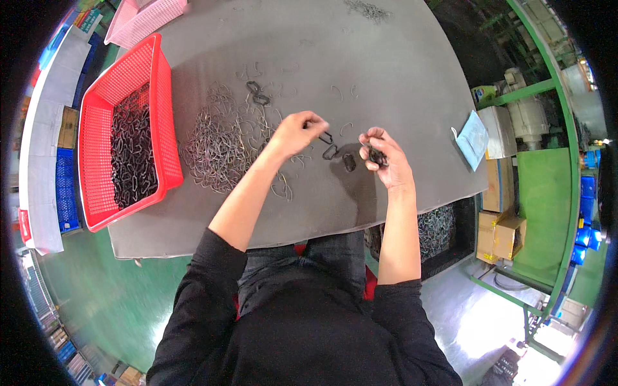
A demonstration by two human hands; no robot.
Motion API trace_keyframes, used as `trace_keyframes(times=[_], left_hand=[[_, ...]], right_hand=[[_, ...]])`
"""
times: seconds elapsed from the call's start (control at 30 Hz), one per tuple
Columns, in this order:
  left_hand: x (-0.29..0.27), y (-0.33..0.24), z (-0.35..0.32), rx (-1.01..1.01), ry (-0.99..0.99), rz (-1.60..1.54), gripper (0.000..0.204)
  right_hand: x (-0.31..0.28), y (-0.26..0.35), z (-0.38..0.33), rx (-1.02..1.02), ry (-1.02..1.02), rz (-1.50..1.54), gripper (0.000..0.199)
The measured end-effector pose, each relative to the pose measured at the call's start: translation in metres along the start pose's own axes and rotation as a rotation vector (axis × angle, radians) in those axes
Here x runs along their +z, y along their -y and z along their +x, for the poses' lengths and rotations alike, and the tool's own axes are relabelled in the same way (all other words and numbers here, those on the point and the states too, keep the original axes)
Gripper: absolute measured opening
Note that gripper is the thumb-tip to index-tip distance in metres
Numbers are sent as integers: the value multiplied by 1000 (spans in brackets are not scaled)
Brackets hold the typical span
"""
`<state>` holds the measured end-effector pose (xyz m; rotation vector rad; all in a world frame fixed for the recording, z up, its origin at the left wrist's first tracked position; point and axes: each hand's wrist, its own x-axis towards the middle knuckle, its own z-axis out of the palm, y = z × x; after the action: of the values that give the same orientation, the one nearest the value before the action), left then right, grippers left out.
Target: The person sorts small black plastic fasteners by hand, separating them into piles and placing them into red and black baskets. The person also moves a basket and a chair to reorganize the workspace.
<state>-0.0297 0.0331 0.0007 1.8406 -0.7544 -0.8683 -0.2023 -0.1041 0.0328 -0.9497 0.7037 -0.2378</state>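
Black metal links (330,152): loose on the middle of the grey table (412,83), with more held at the right.
Red basket (167,125): at left, holding a heap of dark metal pieces (133,154).
Wire-hook pile (215,154): right of the basket.
Left hand (297,132): fingertips drawn together, blurred, just beside a link; cannot tell whether they grip it.
Right hand (393,165): fingers curled closely around black links.
Blue face mask (473,140): near the table's right edge.

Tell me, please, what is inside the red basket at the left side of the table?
The red basket holds a heap of dark, link-shaped pieces. Only the top ones show; those underneath and the basket's bottom are covered.
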Motion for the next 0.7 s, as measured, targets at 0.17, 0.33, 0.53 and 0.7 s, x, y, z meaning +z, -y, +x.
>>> trace_keyframes(times=[0.17, 0.33, 0.53, 0.7], left_hand=[[15, -13, 4, 205, -1, 529, 24], [-2, -9, -2, 171, 182, 145, 20], [-51, -3, -31, -57, 217, -905, 14], [-77, 18, 1, -190, -312, -325, 31]], right_hand=[[8, -34, -8, -248, -353, -1212, 28], [12, -39, 1, -160, -275, -1112, 23], [8, -10, -13, 39, 91, -25, 15], [23, -17, 19, -250, 127, -1042, 18]])
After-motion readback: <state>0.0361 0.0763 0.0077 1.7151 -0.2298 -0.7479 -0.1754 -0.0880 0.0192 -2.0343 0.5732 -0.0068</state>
